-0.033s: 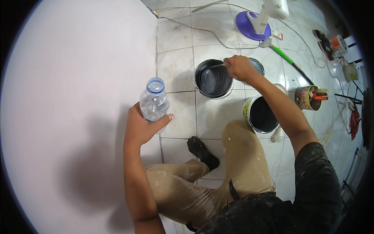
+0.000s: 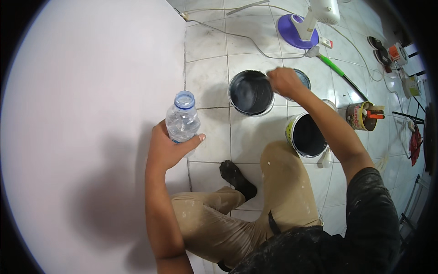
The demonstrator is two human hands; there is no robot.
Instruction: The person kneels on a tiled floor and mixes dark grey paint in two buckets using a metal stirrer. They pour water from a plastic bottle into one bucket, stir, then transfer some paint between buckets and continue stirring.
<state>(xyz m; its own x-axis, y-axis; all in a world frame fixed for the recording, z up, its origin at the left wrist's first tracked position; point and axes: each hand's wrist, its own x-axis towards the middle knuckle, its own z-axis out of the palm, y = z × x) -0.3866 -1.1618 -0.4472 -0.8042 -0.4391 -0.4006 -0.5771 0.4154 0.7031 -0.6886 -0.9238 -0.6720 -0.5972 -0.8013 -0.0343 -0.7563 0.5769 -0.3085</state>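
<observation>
My left hand (image 2: 171, 148) is wrapped round a clear, crumpled plastic bottle (image 2: 182, 119), held upright beside the wall. Its blue-ringed mouth is uncapped. My right hand (image 2: 285, 82) is closed at the right rim of a dark bucket (image 2: 232, 102). Wet, dark grey paint with paler streaks (image 2: 250, 93) lies inside that bucket. Whatever my right fingers grip is mostly hidden now; the earlier picture shows a thin, light-coloured stick reaching from them over the paint. A second bucket (image 2: 292, 130), with dark contents, stands by my right knee, partly behind my forearm.
A pale wall (image 2: 91, 114) rises along my left. Behind my right hand is a round lid-like thing (image 2: 302, 78). A fan with a purple base (image 2: 292, 34), a green-handled tool (image 2: 332, 66), a tub of tools (image 2: 353, 116), a light bulb (image 2: 327, 160) and cables surround the buckets.
My right hand has shifted slightly to the right at the bucket's rim, and the stick has swung mostly out of sight. My left hand keeps the bottle in nearly the same place.
</observation>
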